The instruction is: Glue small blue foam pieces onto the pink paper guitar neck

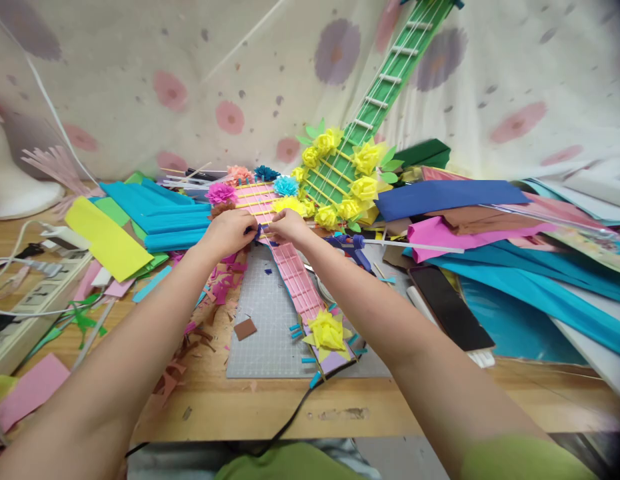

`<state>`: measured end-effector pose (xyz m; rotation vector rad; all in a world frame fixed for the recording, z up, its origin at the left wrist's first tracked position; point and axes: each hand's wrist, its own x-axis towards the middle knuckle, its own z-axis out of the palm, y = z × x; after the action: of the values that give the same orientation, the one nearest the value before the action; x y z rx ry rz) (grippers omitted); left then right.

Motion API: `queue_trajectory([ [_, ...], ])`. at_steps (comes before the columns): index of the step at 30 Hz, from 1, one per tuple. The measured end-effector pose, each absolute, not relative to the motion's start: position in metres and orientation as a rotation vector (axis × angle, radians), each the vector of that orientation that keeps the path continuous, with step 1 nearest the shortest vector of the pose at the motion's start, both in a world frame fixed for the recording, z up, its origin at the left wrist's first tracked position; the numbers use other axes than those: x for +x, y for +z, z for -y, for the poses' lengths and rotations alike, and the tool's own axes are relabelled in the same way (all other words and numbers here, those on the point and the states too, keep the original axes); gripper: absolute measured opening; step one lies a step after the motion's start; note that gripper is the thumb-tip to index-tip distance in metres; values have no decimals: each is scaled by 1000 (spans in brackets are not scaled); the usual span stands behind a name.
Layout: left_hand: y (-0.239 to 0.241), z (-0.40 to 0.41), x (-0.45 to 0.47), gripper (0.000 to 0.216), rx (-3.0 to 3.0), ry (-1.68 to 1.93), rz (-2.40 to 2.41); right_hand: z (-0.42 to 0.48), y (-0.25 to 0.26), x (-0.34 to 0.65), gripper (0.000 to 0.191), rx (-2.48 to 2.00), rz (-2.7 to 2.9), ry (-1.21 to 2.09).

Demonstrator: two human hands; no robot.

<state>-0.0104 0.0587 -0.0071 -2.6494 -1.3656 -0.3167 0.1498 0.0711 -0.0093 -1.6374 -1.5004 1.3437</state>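
Observation:
A pink paper guitar (296,277) lies with its neck toward me, a yellow paper flower (329,331) and short blue tubes at its near end. My left hand (230,235) is closed beside the guitar's body, where the neck begins, with its fingertips at a small dark blue paper piece (261,232). My right hand (289,228) pinches at the same spot from the right; its fingertips are partly hidden. Paper flowers in magenta (222,193), light blue (287,186) and other colours ring the body. Yellow strips cross it.
Behind stands a green paper guitar (385,87) with yellow flowers. A glue gun (357,252), a phone (451,308) and folded crepe paper (535,267) lie right. Blue paper (165,217), a power strip (45,300) and scraps lie left. A cutting mat (260,353) is underneath.

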Motion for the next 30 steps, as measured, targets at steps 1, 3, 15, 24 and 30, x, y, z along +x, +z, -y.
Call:
queue_trajectory([
  [1,-7,-59,-10,20,-2651,-320,1364,-73,-13,150,24,-1668,1580,1242],
  [3,-7,-59,-10,20,-2655,-327,1360,-74,-17,149,26,-1707,1748,1002],
  [15,-4,-58,-10,23,-2675,-277,1371,-61,-14,142,25,-1627,2083,551],
  [24,-2,-57,-8,22,-2664,-274,1383,-65,-15,140,30,-1662,2054,644],
  [30,0,-55,-7,20,-2675,-324,1385,-68,-17,139,34,-1630,2019,702],
])
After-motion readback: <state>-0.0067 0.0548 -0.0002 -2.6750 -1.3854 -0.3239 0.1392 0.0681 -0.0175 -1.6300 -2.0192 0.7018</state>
